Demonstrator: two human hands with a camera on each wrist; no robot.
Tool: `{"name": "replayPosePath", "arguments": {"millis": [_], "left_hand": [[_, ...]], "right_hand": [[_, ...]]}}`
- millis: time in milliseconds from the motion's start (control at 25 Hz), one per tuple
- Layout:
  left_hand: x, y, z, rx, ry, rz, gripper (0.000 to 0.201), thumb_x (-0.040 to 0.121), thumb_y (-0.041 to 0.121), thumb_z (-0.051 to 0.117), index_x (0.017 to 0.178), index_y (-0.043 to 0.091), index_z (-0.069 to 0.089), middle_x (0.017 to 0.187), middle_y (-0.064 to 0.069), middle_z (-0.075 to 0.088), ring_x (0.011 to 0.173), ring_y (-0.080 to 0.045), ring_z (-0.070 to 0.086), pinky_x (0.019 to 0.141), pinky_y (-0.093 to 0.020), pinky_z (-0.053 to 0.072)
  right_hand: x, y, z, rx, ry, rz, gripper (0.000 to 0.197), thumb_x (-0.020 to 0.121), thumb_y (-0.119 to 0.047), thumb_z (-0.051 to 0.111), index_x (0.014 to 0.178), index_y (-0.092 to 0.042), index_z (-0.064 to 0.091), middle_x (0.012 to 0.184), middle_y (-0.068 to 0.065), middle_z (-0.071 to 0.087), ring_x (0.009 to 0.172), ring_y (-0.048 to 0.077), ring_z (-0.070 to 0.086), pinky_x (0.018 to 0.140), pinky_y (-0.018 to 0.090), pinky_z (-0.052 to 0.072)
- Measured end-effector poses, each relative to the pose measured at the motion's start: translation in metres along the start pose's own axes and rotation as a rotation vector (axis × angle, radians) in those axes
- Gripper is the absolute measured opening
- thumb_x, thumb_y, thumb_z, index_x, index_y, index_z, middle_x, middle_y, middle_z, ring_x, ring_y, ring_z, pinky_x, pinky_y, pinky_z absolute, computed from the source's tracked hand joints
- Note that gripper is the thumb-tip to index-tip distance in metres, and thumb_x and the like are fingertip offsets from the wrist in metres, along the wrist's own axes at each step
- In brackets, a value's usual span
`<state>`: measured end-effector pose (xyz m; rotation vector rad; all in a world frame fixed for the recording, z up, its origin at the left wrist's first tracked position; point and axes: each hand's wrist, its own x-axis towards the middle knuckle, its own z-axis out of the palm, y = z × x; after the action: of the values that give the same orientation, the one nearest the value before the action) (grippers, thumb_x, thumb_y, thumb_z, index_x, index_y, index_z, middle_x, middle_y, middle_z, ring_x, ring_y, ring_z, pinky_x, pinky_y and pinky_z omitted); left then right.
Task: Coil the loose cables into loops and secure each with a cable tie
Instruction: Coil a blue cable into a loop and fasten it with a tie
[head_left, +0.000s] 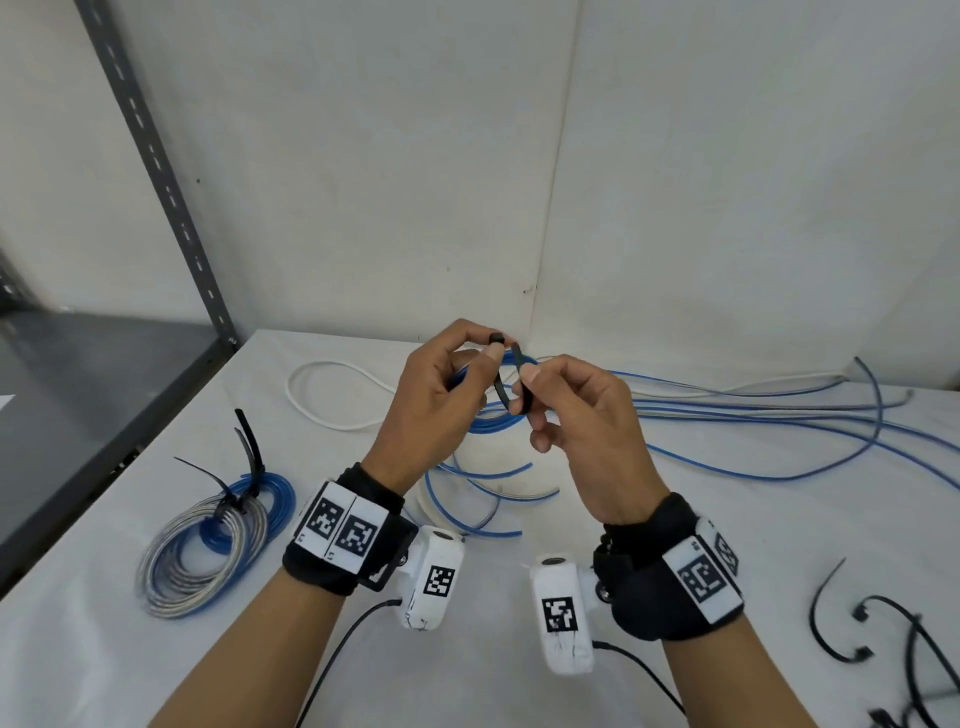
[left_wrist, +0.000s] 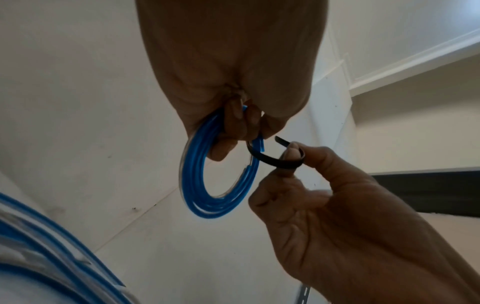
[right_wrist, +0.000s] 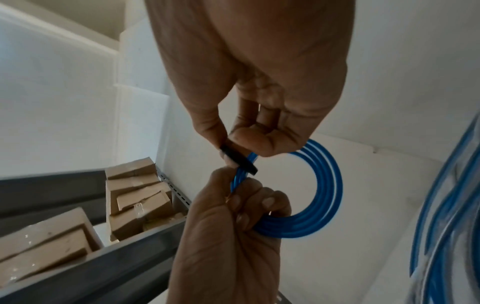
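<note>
Spare ties: several loose black cable ties (head_left: 836, 618) lie nearest, on the right front of the white table (head_left: 104, 649), not used yet.
Finished work: two coils lie at the left front, a grey one (head_left: 171, 571) and a blue one (head_left: 260, 499). Each has a black tie round it with the tail standing up, so I judge these two as done.
Left hand: the left hand (head_left: 431, 400) is raised above the table. Its lower fingers curl round the small blue coil (left_wrist: 197, 185), and thumb and forefinger pinch the head of the black cable tie (head_left: 506, 384).
Right hand: the right hand (head_left: 576, 431) pinches the tail of the same tie between thumb and forefinger, near the left hand.
Step in hand: the tie bends round the coil's strands, but its tip is free and not in the head, so this coil is not yet secured.
Still left: behind the hands many long blue cables (head_left: 753, 415) and a white cable (head_left: 332, 389) lie loose across the table. I judge that most of the work remains.
Only in wrist views: the left wrist view shows the tie's free tip and the strap passing round the coil. The right wrist view shows the full ring of the coil and cardboard boxes (right_wrist: 135, 195) on a grey shelf.
Only in head view: the finished coils, the spare ties and the loose cables together.
</note>
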<state>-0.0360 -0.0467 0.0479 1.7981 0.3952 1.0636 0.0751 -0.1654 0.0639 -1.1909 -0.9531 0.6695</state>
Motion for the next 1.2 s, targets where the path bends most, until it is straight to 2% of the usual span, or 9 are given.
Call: {"name": "replayPosePath", "arguments": {"millis": [80,200,320,600,760,840,960,1040,1200], "left_hand": [[-0.002,0.002,0.003,0.057,-0.008,0.057,0.015,0.105,0.025,0.053,0.108,0.021,0.067,0.069,-0.022,0.061,0.061,-0.045,0.048,0.055,-0.053,0.044],[-0.004,0.002,0.006,0.104,-0.018,0.092,0.016,0.105,0.024,0.053,0.112,0.019,0.067,0.074,-0.021,0.064,0.061,-0.039,0.046,0.054,-0.044,0.039],[-0.005,0.002,0.008,0.119,-0.025,0.098,0.019,0.104,0.026,0.053,0.114,0.019,0.068,0.080,-0.020,0.067,0.064,-0.038,0.051,0.056,-0.045,0.042],[-0.006,0.000,0.008,0.205,-0.042,0.124,0.019,0.104,0.031,0.055,0.114,0.021,0.067,0.077,-0.020,0.063,0.065,-0.036,0.052,0.063,-0.049,0.046],[-0.007,0.002,0.009,0.250,-0.044,0.141,0.016,0.105,0.024,0.055,0.113,0.016,0.067,0.066,-0.014,0.055,0.057,-0.027,0.043,0.053,-0.038,0.036],[-0.007,0.002,0.009,0.251,-0.042,0.148,0.016,0.105,0.024,0.055,0.112,0.015,0.067,0.066,-0.014,0.055,0.056,-0.025,0.042,0.053,-0.032,0.034],[-0.007,0.002,0.009,0.245,-0.053,0.159,0.015,0.105,0.025,0.054,0.111,0.017,0.065,0.070,-0.018,0.058,0.057,-0.026,0.043,0.054,-0.034,0.036],[-0.008,0.001,0.010,0.232,-0.059,0.155,0.013,0.105,0.027,0.054,0.109,0.019,0.063,0.068,-0.016,0.057,0.057,-0.026,0.041,0.054,-0.035,0.036],[-0.007,-0.002,0.011,0.216,-0.121,0.140,0.020,0.105,0.036,0.051,0.107,0.018,0.061,0.071,-0.019,0.058,0.062,-0.036,0.048,0.057,-0.045,0.042]], "right_hand": [[0.001,-0.001,0.000,0.024,-0.013,0.049,0.031,0.100,-0.009,0.057,0.070,-0.013,0.063,0.072,0.007,0.063,0.065,0.019,0.047,0.052,0.025,0.040],[0.000,-0.004,-0.002,0.045,-0.012,0.081,0.032,0.101,-0.010,0.056,0.069,-0.013,0.062,0.072,0.005,0.062,0.064,0.016,0.047,0.053,0.025,0.040],[0.001,-0.005,-0.002,0.053,0.001,0.118,0.036,0.100,-0.010,0.055,0.066,-0.017,0.063,0.071,0.005,0.060,0.065,0.015,0.048,0.053,0.025,0.040],[0.002,-0.006,-0.003,0.116,0.021,0.197,0.043,0.099,-0.010,0.054,0.059,-0.022,0.064,0.067,0.002,0.058,0.062,0.013,0.050,0.051,0.023,0.040],[0.003,-0.005,-0.004,0.170,0.040,0.211,0.043,0.100,-0.010,0.052,0.061,-0.021,0.065,0.066,0.001,0.058,0.061,0.012,0.050,0.051,0.022,0.041],[0.002,-0.005,-0.004,0.177,0.046,0.204,0.038,0.100,-0.011,0.052,0.066,-0.017,0.066,0.066,0.001,0.058,0.061,0.012,0.049,0.051,0.022,0.041],[0.001,-0.004,-0.003,0.155,0.053,0.163,0.026,0.101,-0.013,0.055,0.077,-0.010,0.067,0.068,0.003,0.059,0.061,0.013,0.048,0.052,0.023,0.044],[0.000,-0.004,-0.004,0.125,0.086,0.085,0.010,0.098,-0.014,0.062,0.093,-0.006,0.066,0.069,0.006,0.062,0.060,0.014,0.051,0.053,0.024,0.046],[0.001,-0.004,-0.010,0.081,0.096,0.088,0.030,0.093,-0.020,0.068,0.122,-0.011,0.068,0.070,0.009,0.064,0.058,0.014,0.051,0.052,0.024,0.045]]}}
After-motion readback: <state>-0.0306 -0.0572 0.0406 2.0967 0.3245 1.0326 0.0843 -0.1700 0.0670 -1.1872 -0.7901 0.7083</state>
